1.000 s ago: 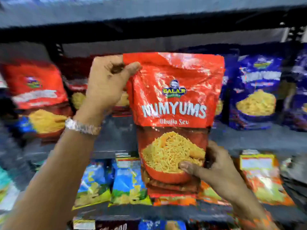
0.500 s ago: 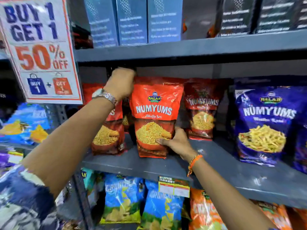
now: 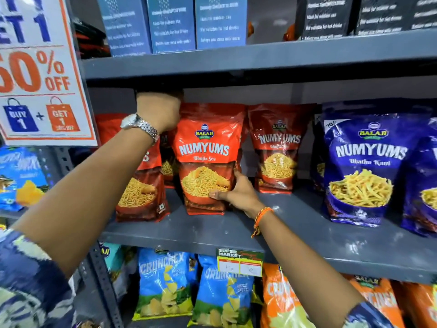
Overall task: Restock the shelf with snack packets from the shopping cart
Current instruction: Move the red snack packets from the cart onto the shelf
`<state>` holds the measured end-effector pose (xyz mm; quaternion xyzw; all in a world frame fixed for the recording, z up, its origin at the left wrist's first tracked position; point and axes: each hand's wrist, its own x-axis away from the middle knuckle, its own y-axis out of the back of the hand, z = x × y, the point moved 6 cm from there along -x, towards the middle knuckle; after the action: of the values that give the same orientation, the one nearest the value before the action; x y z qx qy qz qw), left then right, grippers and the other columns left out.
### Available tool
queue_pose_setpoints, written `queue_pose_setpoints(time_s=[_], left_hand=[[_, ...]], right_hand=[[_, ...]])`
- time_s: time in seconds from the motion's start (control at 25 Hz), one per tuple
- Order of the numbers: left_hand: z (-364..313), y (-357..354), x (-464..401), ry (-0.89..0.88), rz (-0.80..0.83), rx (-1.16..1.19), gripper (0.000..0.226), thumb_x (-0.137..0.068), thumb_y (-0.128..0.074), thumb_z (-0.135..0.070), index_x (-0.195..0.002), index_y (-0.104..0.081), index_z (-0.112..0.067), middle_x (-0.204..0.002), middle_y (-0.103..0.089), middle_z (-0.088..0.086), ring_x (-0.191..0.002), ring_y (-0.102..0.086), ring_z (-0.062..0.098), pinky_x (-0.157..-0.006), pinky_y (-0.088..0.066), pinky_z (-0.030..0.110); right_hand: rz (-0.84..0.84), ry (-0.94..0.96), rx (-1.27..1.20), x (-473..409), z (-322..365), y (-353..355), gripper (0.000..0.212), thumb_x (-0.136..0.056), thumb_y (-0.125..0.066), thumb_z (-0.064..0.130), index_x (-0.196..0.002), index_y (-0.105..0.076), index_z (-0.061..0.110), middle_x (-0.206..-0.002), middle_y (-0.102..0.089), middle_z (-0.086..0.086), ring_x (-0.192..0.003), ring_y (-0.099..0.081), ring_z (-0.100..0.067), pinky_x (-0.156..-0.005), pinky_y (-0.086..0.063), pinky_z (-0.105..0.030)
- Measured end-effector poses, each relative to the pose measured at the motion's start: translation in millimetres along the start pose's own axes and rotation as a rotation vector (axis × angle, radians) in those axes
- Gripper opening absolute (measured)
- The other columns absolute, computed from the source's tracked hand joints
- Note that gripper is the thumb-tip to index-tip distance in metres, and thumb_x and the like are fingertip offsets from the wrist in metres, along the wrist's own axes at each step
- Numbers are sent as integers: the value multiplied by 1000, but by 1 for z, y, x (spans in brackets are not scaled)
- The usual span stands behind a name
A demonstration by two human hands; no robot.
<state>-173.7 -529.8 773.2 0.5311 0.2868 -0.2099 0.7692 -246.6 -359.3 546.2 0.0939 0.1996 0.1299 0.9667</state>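
A red Numyums Bhujia Sev packet (image 3: 208, 147) stands upright on the grey middle shelf (image 3: 295, 230). My left hand (image 3: 158, 112) grips its top left corner, fingers hidden behind the packet. My right hand (image 3: 238, 192) holds its lower right side, thumb across the front. More red packets stand to its left (image 3: 142, 192) and right (image 3: 279, 150). No shopping cart is in view.
Blue Numyums packets (image 3: 364, 166) fill the shelf's right part. Blue boxes (image 3: 172, 22) and black boxes (image 3: 328, 15) sit on the shelf above. Crunchex chip bags (image 3: 165, 285) line the shelf below. A promo sign (image 3: 40, 74) hangs at left.
The red packet went from held up in front of the shelf to standing on it among the other red packets. Both hands have stayed on it.
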Motion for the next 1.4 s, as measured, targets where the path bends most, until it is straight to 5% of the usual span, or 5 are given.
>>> queue_pose_setpoints(time_s=[0.24,0.6,0.88,1.08,1.4], left_hand=[[-40,21,34,-40,-220,286,32,-86,-67,-34,-103,-71,-7,-98,-73,27,-98,-67,49,-86,-53,48],[-216,36,166,-357,-388,1234,11,-88,-69,-21,-98,-70,-17,-96,-70,-7,-91,-57,9,-85,-42,26],[-464,-37,318,-582,384,1706,13,-86,-70,-10,-94,-72,-21,-92,-70,-11,-86,-65,3,-84,-51,20],[-599,-135,448,-680,1039,1270,21,-88,-74,-10,-109,-73,-9,-104,-76,7,-97,-74,19,-90,-56,31],[-666,-246,530,-825,1083,769,60,-88,-68,-10,-142,-46,7,-143,-49,27,-135,-49,43,-116,-37,40]], right_hand=[[-5,4,-84,72,11,62,70,-79,-85,17,-138,-47,21,-138,-61,-6,-131,-56,-19,-113,-45,-39],[-600,4,-95,364,-41,255,30,-80,-72,10,-109,-65,12,-106,-79,-11,-90,-77,-16,-76,-62,-25],[-1019,-636,78,613,-198,315,29,-81,-70,-20,-99,-64,2,-72,-77,6,-70,-68,-2,-71,-56,-17],[-877,-1015,-90,683,-317,285,42,-73,-75,-24,-109,-58,-13,-88,-60,-14,-65,-60,-9,-58,-57,-10],[-937,-1309,-930,662,-469,245,21,-96,-42,3,-81,-49,15,-81,-46,-7,-71,-51,-21,-56,-62,-44]])
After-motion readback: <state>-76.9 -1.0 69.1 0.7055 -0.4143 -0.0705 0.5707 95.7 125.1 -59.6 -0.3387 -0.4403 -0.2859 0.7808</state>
